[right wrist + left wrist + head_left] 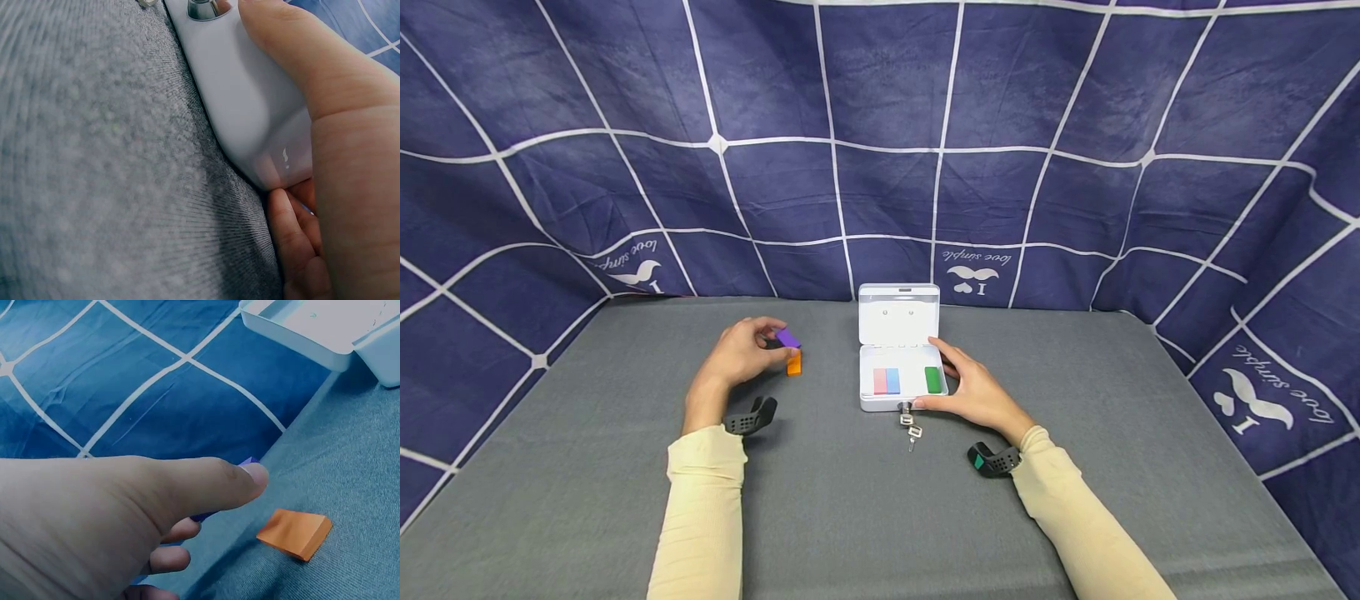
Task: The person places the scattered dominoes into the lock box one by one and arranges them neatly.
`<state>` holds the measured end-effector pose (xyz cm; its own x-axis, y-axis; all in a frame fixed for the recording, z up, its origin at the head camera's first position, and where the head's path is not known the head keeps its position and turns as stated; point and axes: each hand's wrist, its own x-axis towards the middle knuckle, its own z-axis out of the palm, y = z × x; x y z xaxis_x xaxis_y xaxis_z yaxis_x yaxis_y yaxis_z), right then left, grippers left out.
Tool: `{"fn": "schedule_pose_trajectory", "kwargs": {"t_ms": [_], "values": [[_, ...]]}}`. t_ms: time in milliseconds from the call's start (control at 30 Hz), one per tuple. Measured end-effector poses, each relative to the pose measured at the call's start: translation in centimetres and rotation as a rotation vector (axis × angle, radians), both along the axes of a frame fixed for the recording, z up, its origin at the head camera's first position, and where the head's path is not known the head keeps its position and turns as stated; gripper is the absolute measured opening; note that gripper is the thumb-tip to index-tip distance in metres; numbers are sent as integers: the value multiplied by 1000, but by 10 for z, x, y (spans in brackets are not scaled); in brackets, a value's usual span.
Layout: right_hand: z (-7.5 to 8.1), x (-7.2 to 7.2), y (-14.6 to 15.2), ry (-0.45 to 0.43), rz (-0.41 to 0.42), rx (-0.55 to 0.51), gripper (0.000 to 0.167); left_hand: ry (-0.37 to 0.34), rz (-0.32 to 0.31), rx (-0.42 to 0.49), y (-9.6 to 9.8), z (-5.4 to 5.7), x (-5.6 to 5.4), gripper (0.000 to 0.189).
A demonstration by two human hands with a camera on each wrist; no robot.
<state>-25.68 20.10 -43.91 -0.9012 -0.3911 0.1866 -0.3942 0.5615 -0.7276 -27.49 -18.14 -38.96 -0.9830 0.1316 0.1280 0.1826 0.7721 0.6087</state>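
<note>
My left hand [741, 354] pinches a purple block [787, 338] between thumb and fingers; in the left wrist view the thumb hides most of it. Just in front of that block an orange block [794, 365] lies on the grey cloth. To the right stands a small white lock box [876, 405], its lid [898, 321] raised. Inside, a pink block [880, 382] and a blue block [892, 382] lie side by side at the left, and a green block [932, 380] is at the right. My right hand [973, 390] grips the box's right side, thumb along the front wall.
A key [914, 432] hangs on a ring from the lock [203, 9] at the box's front and lies over the cloth. Behind the grey-covered table [835, 500] hangs a dark blue curtain [880, 192] with white lines, which also runs along both sides.
</note>
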Motion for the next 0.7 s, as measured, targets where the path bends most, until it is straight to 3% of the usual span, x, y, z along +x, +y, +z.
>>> {"fn": "schedule_pose_trajectory", "kwargs": {"t_ms": [233,700], "values": [[0,0,0,-13,-2,-1,106,52,-18,11,7,6,0,55],[0,1,0,5,-3,7,106,82,-47,54,15,12,1,52]]}}
